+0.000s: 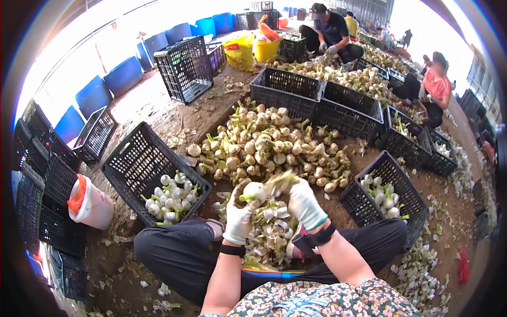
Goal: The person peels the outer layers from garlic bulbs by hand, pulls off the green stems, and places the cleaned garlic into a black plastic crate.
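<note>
My left hand [238, 215], in a soiled white glove, is closed around a white garlic bulb [254, 191] with a short green stem stub. Close beside it, my gloved right hand [305, 203] pinches a strip of garlic husk [281, 183], blurred by motion. Below both hands, between my legs, lies a heap of peeled husks [272, 227]. Just beyond them spreads a pile of unpeeled garlic [264, 142] with brownish skins and cut stems.
A tilted black crate [132, 177] on the left and another black crate [409, 203] on the right hold cleaned bulbs. Further crates [348, 108] border the pile. A white bucket [95, 208] stands far left. Two co-workers [332, 31] [436, 82] sit beyond among garlic.
</note>
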The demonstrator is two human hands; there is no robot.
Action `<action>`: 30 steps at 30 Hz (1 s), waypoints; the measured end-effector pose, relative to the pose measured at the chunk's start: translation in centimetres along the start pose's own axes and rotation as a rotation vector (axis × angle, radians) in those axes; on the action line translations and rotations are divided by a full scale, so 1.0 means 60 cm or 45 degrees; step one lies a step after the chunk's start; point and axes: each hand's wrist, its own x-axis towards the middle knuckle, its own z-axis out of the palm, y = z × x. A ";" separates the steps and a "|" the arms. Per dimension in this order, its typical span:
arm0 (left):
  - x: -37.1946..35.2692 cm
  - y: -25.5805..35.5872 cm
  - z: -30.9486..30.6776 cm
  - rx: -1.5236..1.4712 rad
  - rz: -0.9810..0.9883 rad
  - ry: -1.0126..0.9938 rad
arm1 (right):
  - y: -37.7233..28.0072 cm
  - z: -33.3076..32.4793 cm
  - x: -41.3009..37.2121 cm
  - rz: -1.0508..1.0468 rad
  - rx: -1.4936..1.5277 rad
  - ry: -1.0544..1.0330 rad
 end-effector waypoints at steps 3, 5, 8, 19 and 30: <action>-0.007 0.028 0.005 -0.193 -0.053 -0.089 | 0.009 -0.065 0.035 0.230 0.338 0.342; -0.002 0.024 -0.002 -0.117 -0.013 -0.067 | -0.005 -0.058 0.032 0.100 -1.381 -0.005; 0.001 0.011 -0.007 0.145 0.012 -0.073 | 0.014 -0.033 0.009 -0.555 -1.490 -0.008; -0.004 0.014 0.001 0.539 0.008 -0.181 | -0.053 0.047 0.010 -0.477 -2.142 -0.380; 0.006 -0.014 0.008 0.118 0.138 0.354 | 0.000 0.041 0.004 -0.350 -1.464 -0.018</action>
